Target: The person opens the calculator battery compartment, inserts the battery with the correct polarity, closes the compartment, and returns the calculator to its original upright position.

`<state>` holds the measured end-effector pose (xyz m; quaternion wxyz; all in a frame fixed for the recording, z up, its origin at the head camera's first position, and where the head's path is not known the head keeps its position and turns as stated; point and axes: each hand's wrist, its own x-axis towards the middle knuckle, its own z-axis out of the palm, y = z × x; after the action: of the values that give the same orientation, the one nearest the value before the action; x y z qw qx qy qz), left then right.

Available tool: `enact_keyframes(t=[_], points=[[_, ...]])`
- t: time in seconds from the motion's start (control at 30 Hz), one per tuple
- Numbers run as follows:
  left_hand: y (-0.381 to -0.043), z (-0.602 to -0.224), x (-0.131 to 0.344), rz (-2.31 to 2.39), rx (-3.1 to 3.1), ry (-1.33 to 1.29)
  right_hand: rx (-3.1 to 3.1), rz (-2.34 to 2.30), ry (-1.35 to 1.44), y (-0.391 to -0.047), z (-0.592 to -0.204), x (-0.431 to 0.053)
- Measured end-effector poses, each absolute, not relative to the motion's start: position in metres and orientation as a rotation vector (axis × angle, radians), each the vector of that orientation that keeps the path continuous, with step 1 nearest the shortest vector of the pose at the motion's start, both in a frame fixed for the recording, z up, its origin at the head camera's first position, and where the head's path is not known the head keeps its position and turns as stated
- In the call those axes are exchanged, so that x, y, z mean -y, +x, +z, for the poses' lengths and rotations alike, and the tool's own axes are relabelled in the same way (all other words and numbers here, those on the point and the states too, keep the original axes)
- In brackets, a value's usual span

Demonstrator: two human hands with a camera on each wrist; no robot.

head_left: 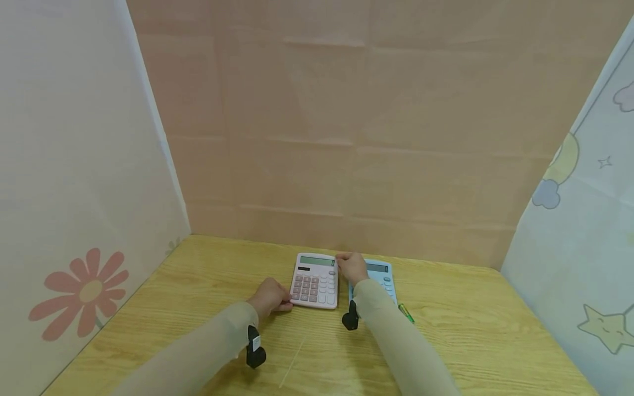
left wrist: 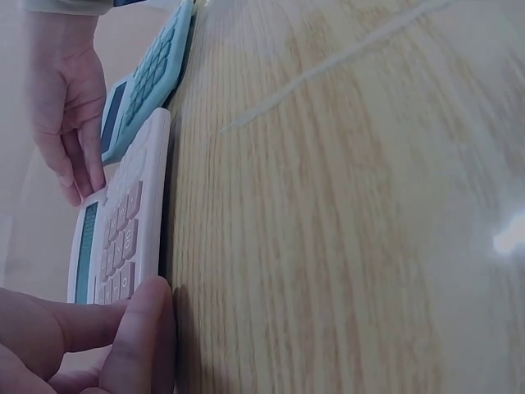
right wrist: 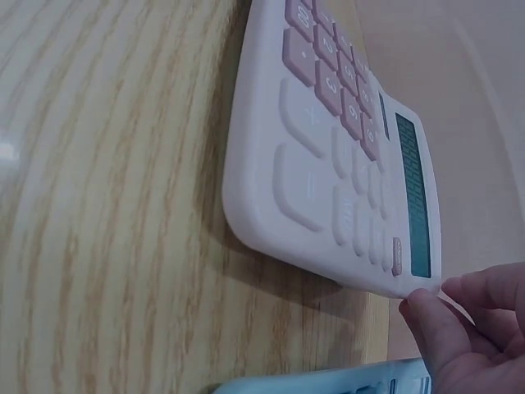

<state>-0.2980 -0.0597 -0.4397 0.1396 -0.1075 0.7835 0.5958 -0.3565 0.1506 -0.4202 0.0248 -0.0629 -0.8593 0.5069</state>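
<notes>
A pale pink calculator [head_left: 315, 281] with darker pink number keys lies in the middle of the table, its screen toward the back. My left hand [head_left: 270, 297] grips its near left corner; the left wrist view shows thumb and fingers [left wrist: 141, 336] at that edge. At the far right corner, my right hand [head_left: 353, 267] pinches the calculator between thumb and fingertips, beside the screen [right wrist: 416, 201]. A light blue calculator [head_left: 388, 281] lies just to the right, partly hidden under my right hand and sleeve.
A small green object [head_left: 406, 313] lies by the blue calculator's near right corner. The wooden table [head_left: 460, 330] meets a tan backdrop [head_left: 297, 165] behind, with patterned cloth panels at both sides. A pale line [head_left: 292, 363] crosses the wood in front.
</notes>
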Motion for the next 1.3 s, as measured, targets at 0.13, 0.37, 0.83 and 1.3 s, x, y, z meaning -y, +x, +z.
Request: enact_keyframes(t=[0.13,0.37,0.83,1.3], points=[[-0.299,-0.439,0.060,1.671,-2.295,-0.328,2.675,1.553,-0.208,-0.358,-0.421,-0.151],[-0.304,-0.440,0.059,1.573,-2.346,-0.369,2.683,1.552,-0.225,-0.360,-0.422,-0.152],[-0.309,-0.439,0.060,1.501,-2.352,-0.387,2.689,1.575,-0.264,-0.361,-0.420,-0.150],[-0.305,-0.429,0.068,1.323,-2.472,-0.194,2.740,1.896,-0.099,-0.353,-0.408,-0.158]])
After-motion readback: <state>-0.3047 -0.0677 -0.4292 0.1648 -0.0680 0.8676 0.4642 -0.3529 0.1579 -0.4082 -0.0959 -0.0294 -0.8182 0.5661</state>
